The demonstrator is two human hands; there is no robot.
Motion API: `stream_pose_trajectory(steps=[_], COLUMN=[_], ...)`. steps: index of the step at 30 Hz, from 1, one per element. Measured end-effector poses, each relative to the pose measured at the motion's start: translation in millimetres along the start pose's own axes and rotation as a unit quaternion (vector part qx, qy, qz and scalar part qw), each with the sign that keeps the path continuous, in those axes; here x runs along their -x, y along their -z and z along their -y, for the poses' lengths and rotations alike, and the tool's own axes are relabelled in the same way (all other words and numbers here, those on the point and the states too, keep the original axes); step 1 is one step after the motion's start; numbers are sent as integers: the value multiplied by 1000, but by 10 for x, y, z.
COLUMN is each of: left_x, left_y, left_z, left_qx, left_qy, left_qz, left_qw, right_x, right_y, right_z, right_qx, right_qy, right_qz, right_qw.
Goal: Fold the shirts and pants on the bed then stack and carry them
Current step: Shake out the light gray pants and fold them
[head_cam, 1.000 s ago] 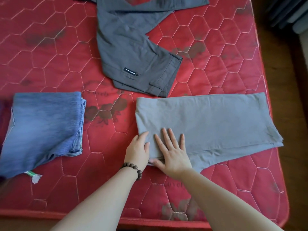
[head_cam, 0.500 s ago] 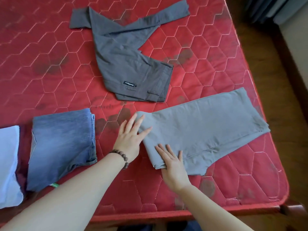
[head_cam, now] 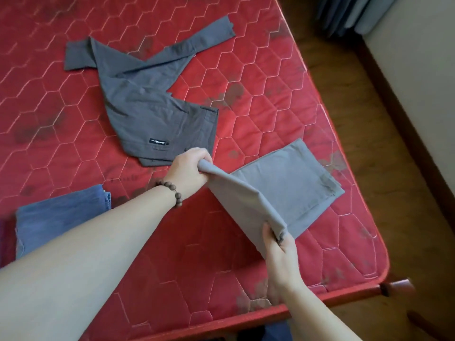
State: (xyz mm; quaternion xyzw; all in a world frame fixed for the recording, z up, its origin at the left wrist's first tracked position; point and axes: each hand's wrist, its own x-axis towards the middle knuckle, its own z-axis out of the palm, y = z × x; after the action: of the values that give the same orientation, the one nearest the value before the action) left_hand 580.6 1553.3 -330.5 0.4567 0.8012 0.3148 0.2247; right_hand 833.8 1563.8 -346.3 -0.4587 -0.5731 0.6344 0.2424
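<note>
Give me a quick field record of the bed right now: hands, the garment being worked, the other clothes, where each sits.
left hand: grips far corner of light grey pants
right hand: grips near corner of same edge
light grey pants: gripped edge lifted, rest flat near mattress right edge
dark grey pants: unfolded, legs splayed, mid mattress
blue jeans: folded, at left
mattress: red, quilted

Left of the left hand [head_cam: 188, 172], the folded blue jeans [head_cam: 59, 217] run under the forearm and off the frame's edge, while the right hand [head_cam: 280, 257] hides its fingertips behind the grey pants' [head_cam: 283, 190] lifted fold.
</note>
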Motion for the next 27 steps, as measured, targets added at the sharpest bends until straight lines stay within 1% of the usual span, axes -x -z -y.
stream_pose_trajectory(steps=[3,5,6,7,9,10,11,12,13,14,15,16,17,19,20,21,24,25,27], left_x=[-354,-576,-678,-773,-896,-918,-917,-916,-922,-940,-963,-986,-1012,-1069,-1098,-1122,-1153,-1169,-1203], left_y=[-352,-631,-782,-948,-1292,-1448,-1580,-1672,-1728,-1755,-1767,-1773,-1781,-1830,-1879,-1940,-2112,-2136,-2134], left_z=[-432,-609,-642,-623,-485,-403,-327,-271,-237,-220,-211,-218,-248,-341,-377,-392,-313,-284,-275], left_qx=[90,138,136,111,10,-56,-125,-182,-204,-191,-152,-107,-85,-98,-112,-133,-229,-240,-217], left_qy=[34,35,43,59,122,161,190,203,208,206,191,163,125,50,32,34,87,88,58], left_qz=[-76,-101,-86,-53,54,112,149,158,142,114,82,48,18,-36,-48,-43,-5,-10,-44], left_qw=[992,985,986,991,991,979,962,949,946,953,966,980,988,993,992,990,969,967,973], right_x=[-327,-573,-698,-815,-1026,-1119,-1200,-1268,-1316,-1347,-1362,-1364,-1364,-1373,-1398,-1432,-1516,-1535,-1568], right_y=[361,624,745,858,1054,1137,1210,1271,1317,1349,1370,1386,1398,1438,1469,1502,1571,1587,1627], right_z=[140,120,60,-32,-274,-401,-513,-603,-657,-677,-682,-681,-672,-650,-656,-673,-720,-725,-729], right_qx=[-39,-41,-38,-32,-11,-1,8,17,24,29,30,27,22,24,32,44,81,82,71], right_qy=[2,-8,-19,-35,-72,-90,-105,-114,-116,-115,-109,-96,-78,-54,-55,-64,-84,-79,-65], right_qz=[-94,-147,-166,-183,-204,-208,-205,-196,-188,-184,-187,-195,-208,-242,-254,-259,-250,-250,-269], right_qw=[995,988,985,982,976,974,973,974,975,976,976,976,975,969,965,963,961,961,958])
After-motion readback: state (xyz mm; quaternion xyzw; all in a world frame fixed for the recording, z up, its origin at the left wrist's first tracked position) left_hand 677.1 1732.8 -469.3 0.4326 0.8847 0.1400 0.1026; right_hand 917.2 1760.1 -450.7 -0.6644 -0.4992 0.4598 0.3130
